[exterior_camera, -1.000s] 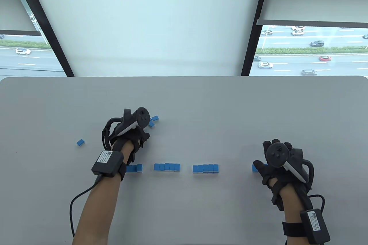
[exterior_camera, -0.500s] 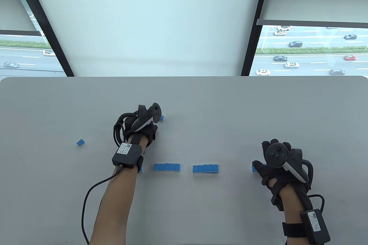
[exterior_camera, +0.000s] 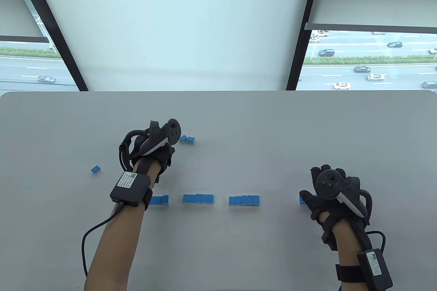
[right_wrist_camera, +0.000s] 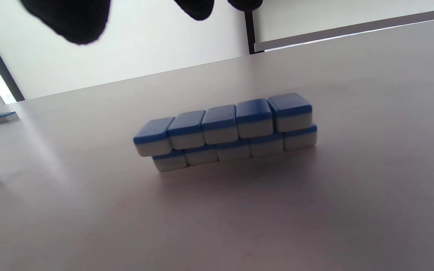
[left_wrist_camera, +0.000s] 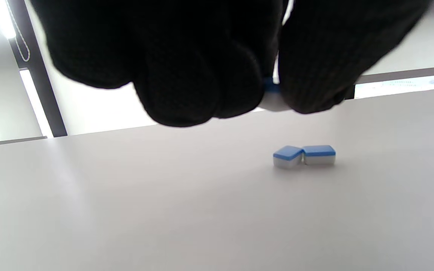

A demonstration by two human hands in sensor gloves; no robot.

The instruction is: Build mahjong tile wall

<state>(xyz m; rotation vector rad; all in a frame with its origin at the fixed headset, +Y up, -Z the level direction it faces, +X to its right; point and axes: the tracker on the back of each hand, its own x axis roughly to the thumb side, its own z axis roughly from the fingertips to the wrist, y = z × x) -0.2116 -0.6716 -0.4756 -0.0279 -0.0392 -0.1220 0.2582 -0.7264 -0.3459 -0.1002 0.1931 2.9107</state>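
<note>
Our left hand (left_wrist_camera: 209, 64) now pinches tile (left_wrist_camera: 273, 94), lifted off counter (exterior_camera: 239, 117) since a moment ago, next for wall; right hand (exterior_camera: 333, 192) relaxed, unchanged.

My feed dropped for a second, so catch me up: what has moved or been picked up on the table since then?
The left hand reached right to the loose tiles, then drew back left, now pinching one tile off the table. Two loose tiles remain there, touching. The right hand stayed at the right-end stack; the middle wall sections and the lone tile did not move.
</note>
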